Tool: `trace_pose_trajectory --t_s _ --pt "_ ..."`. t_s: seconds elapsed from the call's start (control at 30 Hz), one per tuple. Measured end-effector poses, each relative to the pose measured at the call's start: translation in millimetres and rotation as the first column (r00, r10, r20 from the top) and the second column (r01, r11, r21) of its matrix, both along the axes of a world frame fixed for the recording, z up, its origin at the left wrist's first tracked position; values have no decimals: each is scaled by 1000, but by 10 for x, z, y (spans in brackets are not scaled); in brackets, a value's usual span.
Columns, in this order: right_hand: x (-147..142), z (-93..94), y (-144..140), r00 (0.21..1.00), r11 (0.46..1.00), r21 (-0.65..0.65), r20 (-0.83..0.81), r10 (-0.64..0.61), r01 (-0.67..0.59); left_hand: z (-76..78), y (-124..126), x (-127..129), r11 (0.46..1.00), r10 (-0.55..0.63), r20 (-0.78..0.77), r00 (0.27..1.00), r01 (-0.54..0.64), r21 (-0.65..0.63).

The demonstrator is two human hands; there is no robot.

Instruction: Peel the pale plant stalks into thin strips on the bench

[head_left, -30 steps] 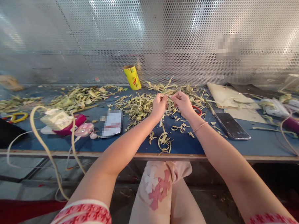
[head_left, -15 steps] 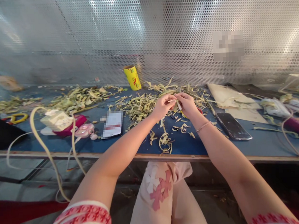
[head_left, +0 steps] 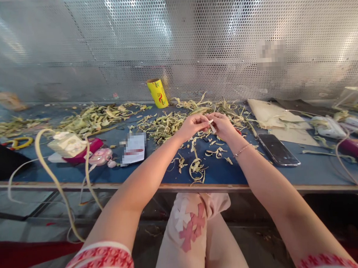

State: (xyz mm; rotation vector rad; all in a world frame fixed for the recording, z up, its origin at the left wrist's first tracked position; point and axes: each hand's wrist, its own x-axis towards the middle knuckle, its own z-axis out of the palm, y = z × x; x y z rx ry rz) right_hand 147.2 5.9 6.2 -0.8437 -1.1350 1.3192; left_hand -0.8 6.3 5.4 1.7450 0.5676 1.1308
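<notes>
My left hand (head_left: 192, 125) and my right hand (head_left: 223, 126) meet above the blue table (head_left: 228, 169), fingertips together. Between them they pinch a short pale strip (head_left: 212, 126) of leaf-like material. Under and behind the hands lies a heap of greenish-yellow strips and cuttings (head_left: 167, 126). A few curled pieces (head_left: 196, 167) lie closer to the table's front edge. A thin bracelet circles my right wrist.
A yellow roll (head_left: 158, 93) stands at the back by the perforated metal wall. A dark phone (head_left: 279, 150) lies right of my hands, a blurred card (head_left: 133, 148) and pink items (head_left: 84, 148) to the left. Cables (head_left: 50, 171) hang over the front edge.
Both hands drew slightly nearer and lower, keeping their fingertips together. The pale strip now shows between the fingers; it was hidden a second ago.
</notes>
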Motion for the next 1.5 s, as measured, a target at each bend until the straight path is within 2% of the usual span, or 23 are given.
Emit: trace_pose_trajectory --t_s 0.17,0.27,0.33,0.4,0.47,0.53,0.63,0.77,0.83,0.9,0.97,1.03,1.1,1.17,1.33,1.4,1.5 --pt "0 -3 30 999 999 17 4 -51 51 -33 80 -28 998 55 2 998 -56 21" --pt "14 -15 74 995 992 83 29 -99 96 -62 153 -50 993 112 93 989 -107 -58" --pt "30 -40 105 982 977 173 115 -148 127 -60 183 -69 982 154 158 975 -133 -138" --pt "49 -76 127 931 930 337 269 -246 148 -43 199 -90 969 189 213 959 -147 -199" --pt "65 -111 131 831 839 529 406 -381 127 -26 205 -108 962 197 257 946 -137 -236" --pt "74 -129 118 738 746 663 476 -478 55 -18 205 -117 957 192 279 941 -117 -266" --pt "72 -116 79 687 666 744 507 -521 -44 -20 191 -106 948 197 268 943 -113 -298" --pt "55 -77 39 664 630 767 535 -523 -122 -17 160 -82 943 207 260 943 -123 -308" --pt "48 -77 48 672 638 767 510 -536 -74 -7 156 -78 941 200 289 936 -101 -323" --pt "44 -91 77 696 685 727 467 -545 49 0 166 -76 937 194 338 921 -71 -342" --pt "43 -112 114 746 782 600 441 -499 168 -6 181 -71 933 197 366 909 -60 -355" --pt "40 -128 142 801 874 442 438 -407 202 -27 192 -59 931 190 347 918 -56 -361" --pt "33 -136 153 833 914 359 435 -342 188 -59 186 -40 936 148 298 943 -36 -351" --pt "23 -135 148 863 929 323 401 -308 182 -89 162 -20 949 75 237 969 4 -315" --pt "18 -87 99 975 984 128 169 -145 124 -102 102 0 954 -85 141 986 121 -274" --pt "28 -60 75 993 995 77 90 -73 66 -91 106 -6 946 -103 164 981 147 -288" --pt "41 -33 51 1000 999 34 11 -8 8 -84 133 -18 949 -55 200 978 114 -293"
